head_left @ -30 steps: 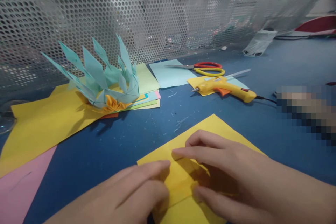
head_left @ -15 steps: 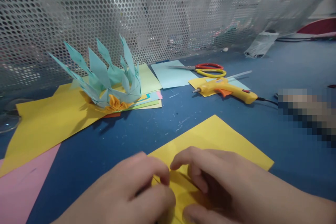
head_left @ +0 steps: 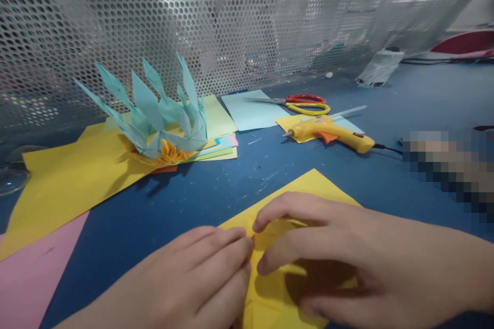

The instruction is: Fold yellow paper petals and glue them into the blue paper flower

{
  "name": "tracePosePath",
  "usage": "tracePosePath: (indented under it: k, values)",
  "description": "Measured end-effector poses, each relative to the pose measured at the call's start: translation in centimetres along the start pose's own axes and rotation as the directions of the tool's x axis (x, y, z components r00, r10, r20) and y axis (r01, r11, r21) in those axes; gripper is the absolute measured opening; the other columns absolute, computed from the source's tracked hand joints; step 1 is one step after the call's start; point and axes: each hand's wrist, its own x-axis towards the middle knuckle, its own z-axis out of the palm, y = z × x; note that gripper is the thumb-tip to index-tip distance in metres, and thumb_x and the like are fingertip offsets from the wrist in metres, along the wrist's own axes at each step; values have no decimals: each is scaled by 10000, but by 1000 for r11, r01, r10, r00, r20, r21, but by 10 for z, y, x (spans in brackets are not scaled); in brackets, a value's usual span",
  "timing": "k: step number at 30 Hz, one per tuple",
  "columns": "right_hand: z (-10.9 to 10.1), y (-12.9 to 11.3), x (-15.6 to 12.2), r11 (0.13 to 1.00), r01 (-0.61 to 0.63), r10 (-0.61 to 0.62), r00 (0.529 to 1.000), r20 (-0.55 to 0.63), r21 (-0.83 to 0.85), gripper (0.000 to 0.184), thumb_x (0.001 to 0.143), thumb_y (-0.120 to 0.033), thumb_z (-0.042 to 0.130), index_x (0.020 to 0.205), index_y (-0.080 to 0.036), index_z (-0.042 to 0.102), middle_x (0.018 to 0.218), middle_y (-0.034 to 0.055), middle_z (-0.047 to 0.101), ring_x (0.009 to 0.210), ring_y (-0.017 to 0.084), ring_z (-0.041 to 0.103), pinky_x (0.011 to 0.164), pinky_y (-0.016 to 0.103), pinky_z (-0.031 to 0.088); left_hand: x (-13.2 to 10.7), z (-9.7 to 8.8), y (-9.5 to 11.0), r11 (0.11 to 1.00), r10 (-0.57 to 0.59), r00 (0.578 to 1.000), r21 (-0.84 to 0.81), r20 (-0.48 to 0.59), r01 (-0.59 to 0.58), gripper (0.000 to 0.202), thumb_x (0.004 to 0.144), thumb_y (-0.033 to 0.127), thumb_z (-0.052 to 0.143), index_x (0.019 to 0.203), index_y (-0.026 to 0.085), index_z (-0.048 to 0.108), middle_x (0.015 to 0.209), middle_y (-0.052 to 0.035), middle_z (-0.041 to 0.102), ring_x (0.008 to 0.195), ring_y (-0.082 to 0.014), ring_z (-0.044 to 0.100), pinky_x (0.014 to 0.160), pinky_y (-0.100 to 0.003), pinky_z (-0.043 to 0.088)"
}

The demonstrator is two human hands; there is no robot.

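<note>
Creased yellow paper (head_left: 266, 288) lies low in the head view, on or part of a flat yellow sheet (head_left: 312, 182); I cannot tell which. My left hand (head_left: 200, 277) is closed along the paper's left side, fingers pressed together and fingertips at its edge. Its thumb is hidden. Over the right part of the paper arches my right hand (head_left: 328, 252), fingers bent and apart, with index and middle fingertips at the creased paper close to the left fingertips. The right thumb hangs lower, over a dark shadow.
A light-blue folded-paper crown (head_left: 165, 123) with an orange paper piece stands on yellow paper (head_left: 73, 185). Red-and-yellow scissors (head_left: 306, 105) and a yellow glue gun (head_left: 332, 132) lie at the back. Pink paper (head_left: 38, 282) is at left. A perforated metal screen (head_left: 247, 20) borders the blue table.
My right hand has moved up and spread its fingers over the paper. My left fingers have straightened and come together. More of the creased yellow paper shows between the hands.
</note>
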Motion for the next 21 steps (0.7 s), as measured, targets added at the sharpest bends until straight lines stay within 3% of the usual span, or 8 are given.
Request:
tracePosePath:
  k: [3, 6, 9, 14, 17, 19, 21]
  values:
    - [2, 5, 3, 997, 45, -43, 999, 24, -70, 341, 723, -79, 764, 1020, -221, 675, 1198, 18, 611, 1138, 114, 556, 988, 165, 402, 2, 3, -3, 997, -27, 999, -72, -27, 26, 235, 935, 223, 454, 1098, 199, 622, 1188, -10, 712, 1131, -150, 633, 1075, -255, 389]
    - [7, 12, 6, 973, 178, -176, 984, 31, -147, 150, 839, -212, 697, 981, -167, 676, 1117, 53, 637, 1093, 122, 558, 966, 186, 408, 5, 2, -2, 983, -71, 997, -170, -38, 64, 198, 944, 270, 485, 1023, 203, 653, 1140, -6, 730, 1136, -98, 620, 1103, -181, 307]
    - [11, 16, 8, 911, 279, -292, 956, 3, -304, 155, 929, -242, 573, 943, -141, 691, 996, 67, 665, 937, 149, 569, 881, 244, 443, 7, -4, 0, 952, -164, 986, -259, 16, 163, 186, 948, 192, 494, 1030, 234, 656, 1147, 37, 722, 1154, -55, 595, 1113, -144, 249]
    - [18, 19, 6, 784, 400, -457, 890, -4, -474, 329, 990, -157, 398, 895, -140, 712, 768, 35, 649, 699, 157, 515, 674, 285, 426, 11, -8, 2, 954, -176, 982, -233, 72, 188, 206, 938, 300, 503, 1045, 248, 671, 1087, -48, 733, 1073, -199, 649, 1000, -348, 477]
    - [19, 20, 6, 776, 439, -487, 873, 12, -452, 256, 975, -236, 479, 886, -151, 705, 754, 17, 651, 664, 147, 501, 649, 290, 410, 16, -7, 0, 963, -165, 985, -209, 57, 173, 208, 905, 380, 549, 996, 253, 687, 1030, -62, 730, 1035, -222, 650, 928, -353, 522]
    - [19, 19, 6, 811, 424, -460, 888, 8, -402, 232, 945, -326, 551, 867, -165, 699, 817, 22, 673, 718, 143, 529, 682, 278, 422, 18, -8, -1, 964, -156, 987, -212, 47, 162, 201, 895, 395, 563, 965, 257, 692, 1007, -62, 725, 1011, -222, 649, 898, -345, 534]
    - [18, 18, 5, 839, 393, -422, 907, 6, -376, 216, 942, -322, 559, 862, -175, 696, 880, 31, 685, 781, 142, 552, 717, 267, 432, 19, -10, -3, 959, -149, 988, -236, 47, 156, 176, 893, 376, 569, 934, 259, 694, 981, -58, 722, 984, -218, 649, 872, -335, 541]
